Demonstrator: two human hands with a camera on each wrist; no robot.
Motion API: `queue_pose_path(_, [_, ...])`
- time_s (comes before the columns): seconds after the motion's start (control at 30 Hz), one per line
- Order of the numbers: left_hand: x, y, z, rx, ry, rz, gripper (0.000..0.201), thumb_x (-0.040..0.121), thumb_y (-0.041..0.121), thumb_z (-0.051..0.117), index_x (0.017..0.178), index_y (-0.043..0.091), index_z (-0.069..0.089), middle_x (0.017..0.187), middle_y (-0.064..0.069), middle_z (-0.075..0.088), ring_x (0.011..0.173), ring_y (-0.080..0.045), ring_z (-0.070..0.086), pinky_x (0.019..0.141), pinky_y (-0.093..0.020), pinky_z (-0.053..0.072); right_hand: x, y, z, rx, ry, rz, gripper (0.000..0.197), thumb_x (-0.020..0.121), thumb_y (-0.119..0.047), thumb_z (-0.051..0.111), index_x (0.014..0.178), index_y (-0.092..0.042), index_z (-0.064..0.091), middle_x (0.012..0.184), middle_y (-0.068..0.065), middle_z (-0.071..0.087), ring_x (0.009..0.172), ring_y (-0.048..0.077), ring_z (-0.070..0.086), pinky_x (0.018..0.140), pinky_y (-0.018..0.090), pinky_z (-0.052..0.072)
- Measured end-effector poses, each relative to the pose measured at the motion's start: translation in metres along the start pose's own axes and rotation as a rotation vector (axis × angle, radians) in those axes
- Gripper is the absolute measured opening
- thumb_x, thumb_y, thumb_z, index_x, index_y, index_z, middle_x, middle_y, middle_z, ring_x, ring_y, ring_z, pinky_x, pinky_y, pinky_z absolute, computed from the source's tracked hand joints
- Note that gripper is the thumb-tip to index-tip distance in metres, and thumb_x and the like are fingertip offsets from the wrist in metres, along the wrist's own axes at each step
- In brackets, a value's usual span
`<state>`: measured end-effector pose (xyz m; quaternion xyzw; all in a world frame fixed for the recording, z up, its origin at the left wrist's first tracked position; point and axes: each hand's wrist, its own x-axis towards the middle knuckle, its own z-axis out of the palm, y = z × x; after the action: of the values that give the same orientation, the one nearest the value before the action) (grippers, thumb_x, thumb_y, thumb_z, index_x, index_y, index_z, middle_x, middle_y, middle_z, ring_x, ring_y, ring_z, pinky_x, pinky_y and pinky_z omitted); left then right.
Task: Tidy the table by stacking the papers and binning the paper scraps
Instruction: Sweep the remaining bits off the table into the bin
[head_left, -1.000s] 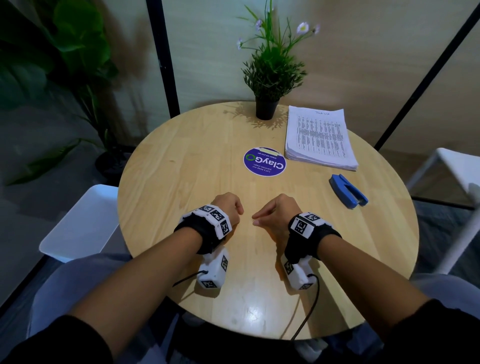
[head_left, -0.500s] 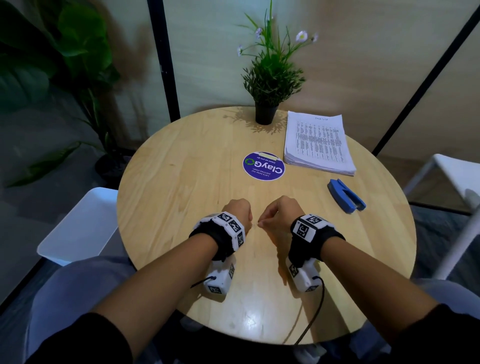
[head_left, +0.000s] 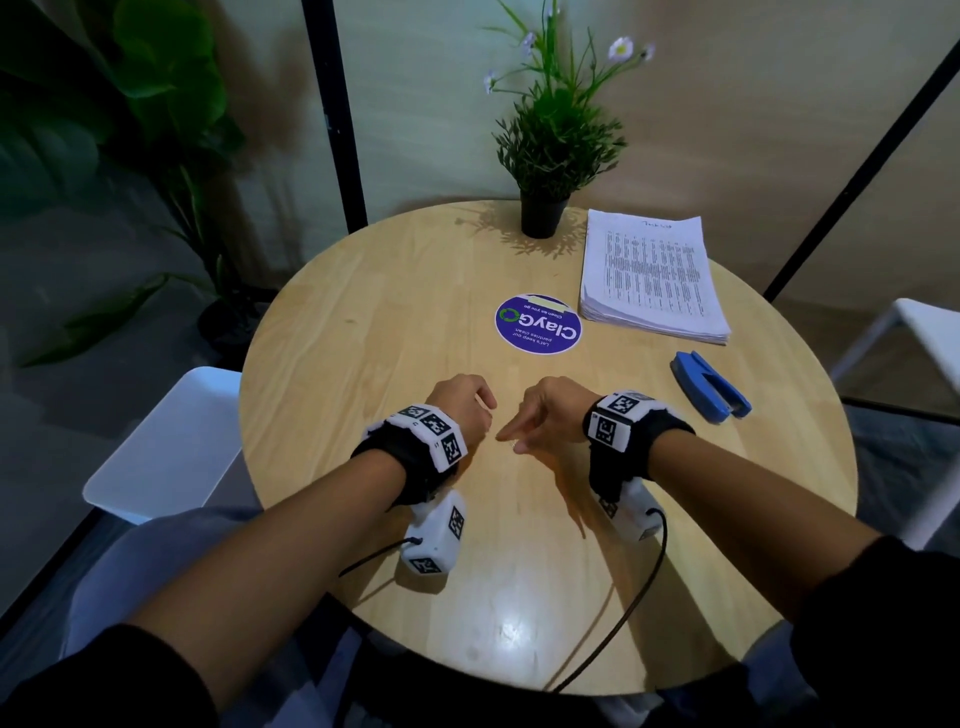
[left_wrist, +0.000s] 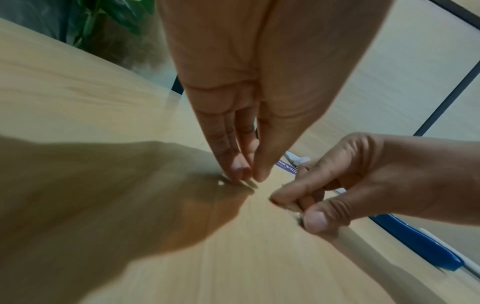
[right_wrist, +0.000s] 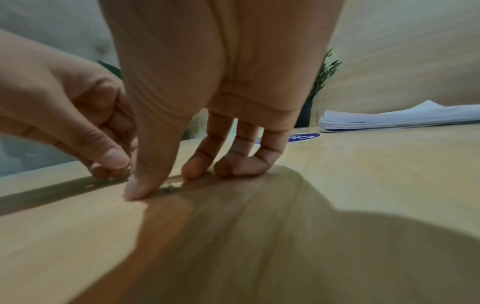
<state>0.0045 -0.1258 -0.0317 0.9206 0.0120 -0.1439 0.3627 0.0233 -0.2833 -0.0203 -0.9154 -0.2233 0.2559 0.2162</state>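
Note:
Both hands are bent down onto the middle of the round wooden table (head_left: 363, 312), fingertips nearly meeting. In the left wrist view my left hand (left_wrist: 250, 178) pinches thumb against fingers at the tabletop, on what looks like a tiny flat paper scrap; a white speck (left_wrist: 221, 182) lies beside it. My right hand (right_wrist: 158, 185) has thumb and curled fingers on the wood around small paper scraps (right_wrist: 170, 188), and seems to pinch one. A neat stack of printed papers (head_left: 649, 280) lies at the far right. No bin is in view.
A blue stapler-like tool (head_left: 711, 387) lies right of my right hand (head_left: 506, 439). A round purple sticker (head_left: 537, 325) and a potted plant (head_left: 543, 213) are beyond the hands. White chairs (head_left: 161, 447) stand at both sides. Wrist cables trail off the near edge.
The two hands have drawn closer together on the table, and the right hand's fingers now reach down and left toward the left hand's fingertips.

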Motion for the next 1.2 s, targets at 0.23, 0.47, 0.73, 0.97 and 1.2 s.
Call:
queue_pose_path(0.23, [-0.002, 0.002, 0.008, 0.045, -0.019, 0.012, 0.021, 0.083, -0.001, 0.057, 0.097, 0.009, 0.068, 0.102, -0.012, 0.073, 0.098, -0.027, 0.067, 0.087, -0.032, 0.051, 0.0, 0.012, 0.009, 0.131, 0.122, 0.074, 0.012, 0.072, -0.019, 0.08, 0.083, -0.016, 0.078, 0.071, -0.01, 0.069, 0.07, 0.003, 0.063, 0.069, 0.013, 0.045])
queue_pose_path(0.47, [-0.008, 0.007, 0.009, 0.061, -0.034, -0.006, 0.021, 0.084, 0.001, 0.057, 0.099, 0.009, 0.069, 0.106, -0.013, 0.071, 0.101, -0.028, 0.066, 0.085, -0.032, 0.052, -0.008, 0.003, 0.013, 0.061, 0.159, 0.112, 0.013, 0.078, -0.02, 0.074, 0.086, -0.009, 0.075, 0.089, 0.004, 0.074, 0.07, 0.004, 0.058, 0.066, 0.012, 0.044])
queue_pose_path(0.73, [-0.009, 0.006, 0.007, 0.124, -0.048, -0.003, 0.022, 0.086, 0.002, 0.057, 0.102, 0.01, 0.068, 0.109, -0.012, 0.07, 0.1, -0.029, 0.065, 0.085, -0.031, 0.05, -0.011, -0.004, 0.021, -0.126, 0.18, 0.109, 0.015, 0.087, -0.016, 0.06, 0.095, -0.008, 0.07, 0.102, 0.011, 0.067, 0.083, 0.018, 0.054, 0.078, 0.026, 0.045])
queue_pose_path(0.97, [-0.001, 0.005, 0.01, 0.296, -0.05, 0.037, 0.023, 0.085, 0.004, 0.06, 0.107, 0.011, 0.065, 0.113, -0.011, 0.065, 0.102, -0.028, 0.063, 0.084, -0.031, 0.049, -0.016, 0.005, 0.017, -0.034, 0.255, 0.139, 0.016, 0.087, -0.013, 0.052, 0.092, -0.004, 0.064, 0.086, 0.002, 0.057, 0.081, 0.017, 0.053, 0.071, 0.025, 0.041])
queue_pose_path(1.2, [0.006, 0.015, 0.016, 0.274, -0.069, 0.058, 0.016, 0.084, 0.002, 0.061, 0.094, 0.009, 0.072, 0.104, -0.012, 0.071, 0.096, -0.028, 0.066, 0.087, -0.032, 0.053, -0.023, 0.026, 0.012, 0.111, 0.286, 0.21, 0.015, 0.089, -0.012, 0.05, 0.093, -0.007, 0.064, 0.081, -0.005, 0.057, 0.08, 0.012, 0.052, 0.073, 0.022, 0.04])
